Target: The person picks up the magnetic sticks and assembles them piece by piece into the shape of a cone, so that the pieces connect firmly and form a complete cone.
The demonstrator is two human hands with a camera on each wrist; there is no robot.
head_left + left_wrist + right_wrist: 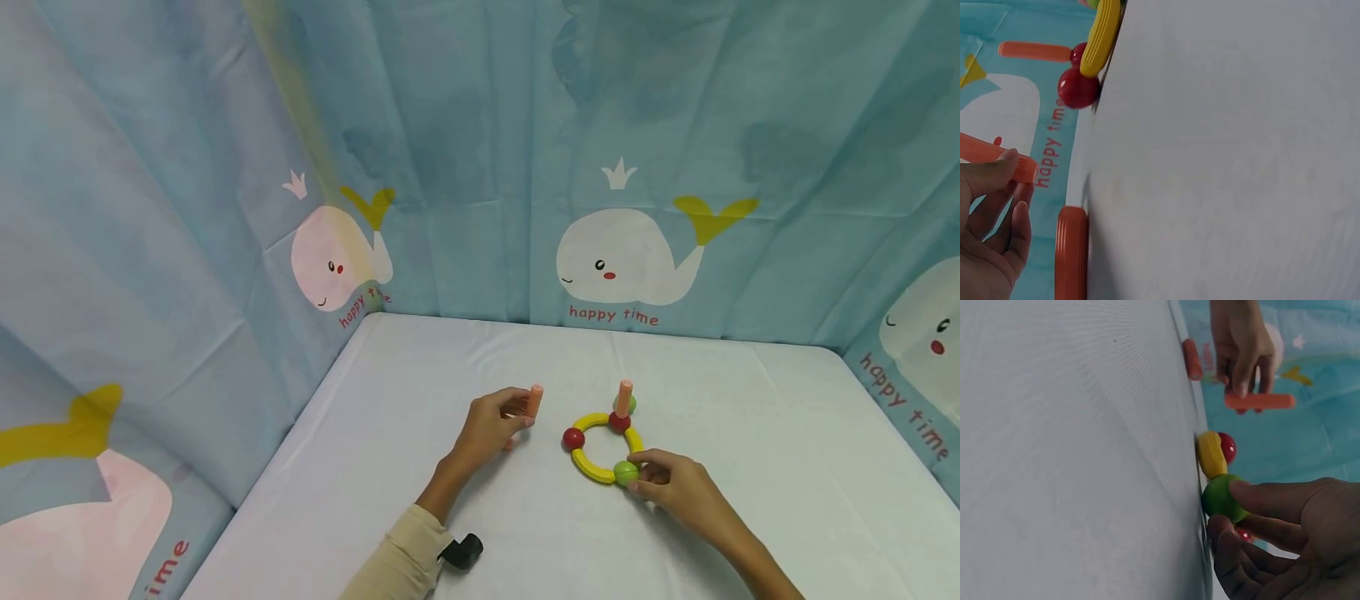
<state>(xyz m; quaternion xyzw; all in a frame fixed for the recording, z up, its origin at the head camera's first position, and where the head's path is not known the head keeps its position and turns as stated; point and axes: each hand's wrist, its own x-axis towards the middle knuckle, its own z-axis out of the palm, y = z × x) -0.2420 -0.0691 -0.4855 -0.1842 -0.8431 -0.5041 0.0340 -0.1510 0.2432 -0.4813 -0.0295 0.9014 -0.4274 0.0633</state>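
My left hand (491, 425) holds an orange ribbed rod (535, 400) upright between thumb and fingers, raised above the table left of a ring. Curved yellow pieces (592, 468) joined by red and green balls make up this ring, which lies flat. From the red ball (619, 422) at its far side stands a second orange rod (624, 398). At the near right, my right hand (678, 487) pinches a green ball (1219, 499) of the ring between thumb and fingers. A third orange rod (1072, 250) lies on the table, mostly hidden by the left hand in the head view.
A white cloth (390, 375) covers the table. Behind the standing rod sits another green ball (632, 404), partly hidden. Blue curtains (465, 167) printed with whales hang along the back and sides. A black strap piece (463, 552) is at the left wrist.
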